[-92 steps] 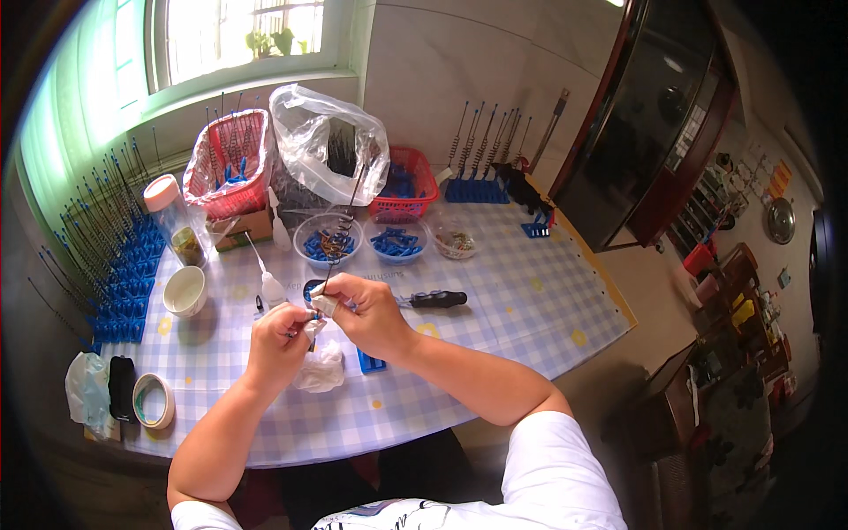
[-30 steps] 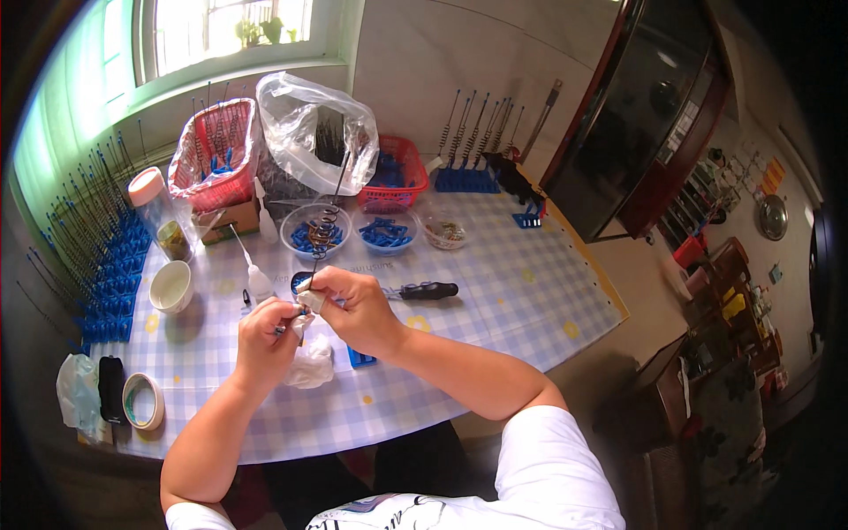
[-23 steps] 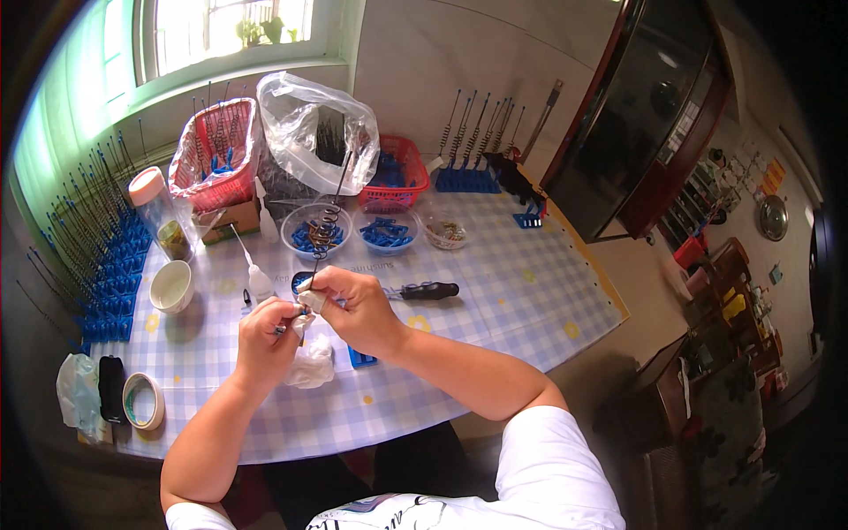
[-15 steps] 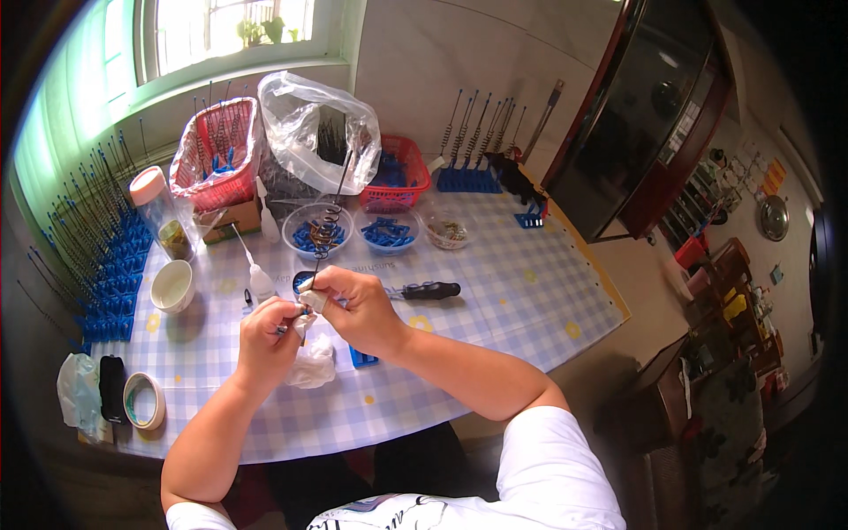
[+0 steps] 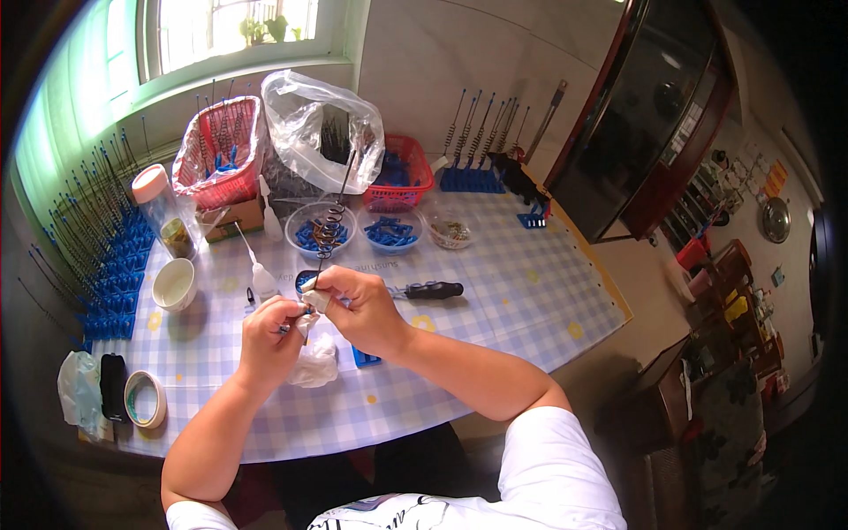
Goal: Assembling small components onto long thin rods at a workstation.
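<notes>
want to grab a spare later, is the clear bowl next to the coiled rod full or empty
Partly full: the clear bowl holds a loose heap of small blue pieces over its bottom, well below the rim.

We observe strong daylight from the window (image 5: 234, 31) at upper left, overexposed there. The table (image 5: 495, 265) is evenly lit with soft shadows. Fisheye bending and dark vignetting mark the rim; the centre stays sharp.
</notes>
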`<state>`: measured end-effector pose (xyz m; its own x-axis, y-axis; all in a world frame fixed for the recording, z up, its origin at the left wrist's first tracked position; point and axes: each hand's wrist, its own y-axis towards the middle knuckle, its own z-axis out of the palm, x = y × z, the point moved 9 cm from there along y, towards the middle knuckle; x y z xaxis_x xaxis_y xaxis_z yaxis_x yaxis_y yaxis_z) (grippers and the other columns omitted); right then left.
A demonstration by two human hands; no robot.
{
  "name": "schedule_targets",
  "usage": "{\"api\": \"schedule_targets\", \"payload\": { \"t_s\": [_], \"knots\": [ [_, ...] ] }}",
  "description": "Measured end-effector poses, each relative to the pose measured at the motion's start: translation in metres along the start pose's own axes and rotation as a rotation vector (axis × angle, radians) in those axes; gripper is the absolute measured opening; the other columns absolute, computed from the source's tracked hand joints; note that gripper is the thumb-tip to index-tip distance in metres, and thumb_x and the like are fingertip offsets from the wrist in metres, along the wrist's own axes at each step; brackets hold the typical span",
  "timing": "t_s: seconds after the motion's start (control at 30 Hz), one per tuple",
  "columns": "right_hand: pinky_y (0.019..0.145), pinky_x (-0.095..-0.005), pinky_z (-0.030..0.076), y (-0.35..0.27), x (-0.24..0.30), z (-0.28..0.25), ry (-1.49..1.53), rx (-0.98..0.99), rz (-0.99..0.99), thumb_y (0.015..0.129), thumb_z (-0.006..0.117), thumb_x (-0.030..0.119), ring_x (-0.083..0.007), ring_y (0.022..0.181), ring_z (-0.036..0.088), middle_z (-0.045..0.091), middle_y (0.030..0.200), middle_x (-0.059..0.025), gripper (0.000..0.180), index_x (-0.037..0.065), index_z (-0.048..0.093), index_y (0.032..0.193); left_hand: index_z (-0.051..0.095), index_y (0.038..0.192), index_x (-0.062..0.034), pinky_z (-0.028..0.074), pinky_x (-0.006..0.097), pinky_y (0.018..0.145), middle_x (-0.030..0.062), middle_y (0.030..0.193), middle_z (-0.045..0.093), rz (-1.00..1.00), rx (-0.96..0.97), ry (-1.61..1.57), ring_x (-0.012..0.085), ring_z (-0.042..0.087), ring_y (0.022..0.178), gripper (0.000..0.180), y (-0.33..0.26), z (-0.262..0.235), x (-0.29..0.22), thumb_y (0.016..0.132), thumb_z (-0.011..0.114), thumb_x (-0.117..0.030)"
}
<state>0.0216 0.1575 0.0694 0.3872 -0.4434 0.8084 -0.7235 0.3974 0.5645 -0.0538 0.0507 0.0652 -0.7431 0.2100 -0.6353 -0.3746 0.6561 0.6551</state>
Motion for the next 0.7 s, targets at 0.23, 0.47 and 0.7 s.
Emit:
{"api": "schedule_targets", "payload": {
  "t_s": [0.23,0.47,0.7],
  "knots": [
    [0.063,-0.0278,0.047,0.0001,0.002,-0.0005,-0.006,-0.004,-0.009,0.079,0.055,-0.008,-0.0133,0.069,0.057,0.06,0.079,-0.0102,0.014,-0.001,0.059,0.091,0.057,0.083,0.0002,0.047,0.029,0.059,0.0094,0.074,0.059,-0.006,0.014,-0.019,0.0197,0.058,0.064,0.019,-0.0001,0.0007,-0.0003,0.069,0.064,0.01],
    [0.062,-0.0271,0.046,0.0004,0.0019,-0.0003,-0.01,0.0,-0.008,0.08,0.056,-0.008,-0.0119,0.068,0.056,0.06,0.078,-0.0099,0.013,-0.001,0.059,0.09,0.057,0.085,-0.0002,0.047,0.028,0.058,0.0091,0.073,0.059,0.006,0.018,-0.01,0.0194,0.058,0.063,0.019,-0.0005,0.0014,0.0005,0.071,0.065,0.009],
    [0.062,-0.027,0.047,0.0004,0.0029,-0.0005,0.002,-0.005,-0.012,0.081,0.058,-0.006,-0.0121,0.068,0.057,0.061,0.078,-0.0098,0.011,-0.001,0.059,0.09,0.057,0.085,0.0001,0.047,0.028,0.058,0.0088,0.073,0.058,-0.002,0.023,-0.012,0.0186,0.058,0.064,0.019,-0.0002,0.0016,0.0004,0.071,0.065,0.009]
  ]
}}
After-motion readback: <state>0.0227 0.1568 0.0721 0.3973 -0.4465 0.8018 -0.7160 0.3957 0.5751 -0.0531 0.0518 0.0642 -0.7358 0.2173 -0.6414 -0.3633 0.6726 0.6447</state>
